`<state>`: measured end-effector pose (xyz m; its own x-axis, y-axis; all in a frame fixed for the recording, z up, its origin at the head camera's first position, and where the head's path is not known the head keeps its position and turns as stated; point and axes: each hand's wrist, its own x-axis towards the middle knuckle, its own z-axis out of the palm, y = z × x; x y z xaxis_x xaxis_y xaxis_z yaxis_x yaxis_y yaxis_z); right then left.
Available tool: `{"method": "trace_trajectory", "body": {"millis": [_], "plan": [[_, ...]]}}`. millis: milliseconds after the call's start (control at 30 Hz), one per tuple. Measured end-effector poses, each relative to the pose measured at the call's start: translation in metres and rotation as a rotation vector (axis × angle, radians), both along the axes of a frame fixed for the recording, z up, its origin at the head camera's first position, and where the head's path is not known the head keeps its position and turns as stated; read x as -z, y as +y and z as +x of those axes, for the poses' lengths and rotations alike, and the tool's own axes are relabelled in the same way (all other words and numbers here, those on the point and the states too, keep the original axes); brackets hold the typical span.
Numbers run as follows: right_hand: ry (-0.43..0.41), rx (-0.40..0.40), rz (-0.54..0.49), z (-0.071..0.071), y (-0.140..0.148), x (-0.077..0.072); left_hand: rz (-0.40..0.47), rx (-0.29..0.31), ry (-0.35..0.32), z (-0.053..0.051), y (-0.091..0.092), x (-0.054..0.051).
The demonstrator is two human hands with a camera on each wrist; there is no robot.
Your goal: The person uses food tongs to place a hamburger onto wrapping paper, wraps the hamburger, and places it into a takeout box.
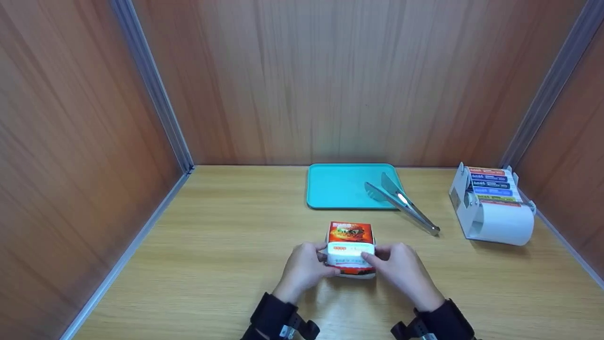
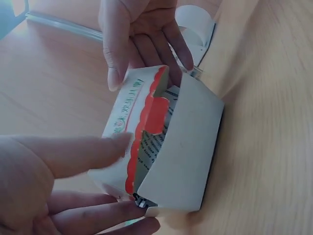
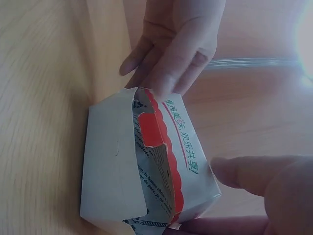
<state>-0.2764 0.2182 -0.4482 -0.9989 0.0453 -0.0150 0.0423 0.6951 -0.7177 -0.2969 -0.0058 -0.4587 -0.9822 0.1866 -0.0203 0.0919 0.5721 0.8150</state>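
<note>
A burger box [image 1: 350, 252] of white, red and orange card stands on the table in front of me. Its lid is down but gapes at the near side, where a red tab [image 2: 156, 116] sticks out above the plain white front wall [image 3: 110, 161]. Printed wrapping paper [image 3: 155, 183] shows through the gap; what it wraps is hidden. My left hand [image 1: 304, 267] holds the box's left side, thumb at the lid's near edge. At the right side my right hand [image 1: 401, 269] holds it too, thumb on the lid.
Behind the box lies a turquoise tray [image 1: 335, 186], with metal tongs [image 1: 406, 205] across its right corner. A white dispenser [image 1: 493, 205] with coloured label strips and a white roll stands at the right. Wood-grain panels [image 1: 330, 85] enclose the table.
</note>
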Motion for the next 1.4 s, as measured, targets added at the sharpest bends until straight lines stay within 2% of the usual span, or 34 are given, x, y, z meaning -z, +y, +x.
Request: {"method": "trace_trajectory", "body": {"millis": [100, 233, 367, 500, 700, 833, 1000, 1100, 1200, 1400], "plan": [[0.009, -0.025, 0.001, 0.0, 0.001, 0.0, -0.12, 0.022, 0.127, 0.004, 0.007, 0.003], [-0.001, -0.063, 0.039, 0.0, -0.001, 0.0, -0.23, 0.006, 0.282, 0.007, 0.014, 0.009], [0.024, -0.101, 0.115, 0.003, -0.005, 0.001, -0.263, -0.021, 0.35, 0.007, 0.017, 0.013], [0.103, -0.118, 0.194, 0.007, -0.011, 0.005, -0.285, -0.025, 0.375, 0.007, 0.017, 0.015], [0.213, -0.094, 0.306, 0.007, -0.014, 0.013, -0.291, -0.028, 0.388, 0.006, 0.017, 0.014], [0.28, -0.092, 0.377, 0.007, -0.014, 0.017, -0.332, -0.028, 0.41, 0.006, 0.017, 0.015], [0.283, -0.097, 0.437, 0.006, -0.013, 0.019, -0.436, -0.036, 0.426, 0.007, 0.018, 0.015], [0.272, -0.096, 0.434, 0.007, -0.012, 0.02, -0.456, -0.034, 0.408, 0.007, 0.018, 0.015], [0.256, -0.091, 0.408, 0.007, -0.012, 0.021, -0.394, -0.017, 0.35, 0.006, 0.016, 0.012], [0.17, -0.078, 0.316, 0.006, -0.011, 0.024, -0.164, 0.012, 0.189, 0.004, 0.011, 0.012]]}}
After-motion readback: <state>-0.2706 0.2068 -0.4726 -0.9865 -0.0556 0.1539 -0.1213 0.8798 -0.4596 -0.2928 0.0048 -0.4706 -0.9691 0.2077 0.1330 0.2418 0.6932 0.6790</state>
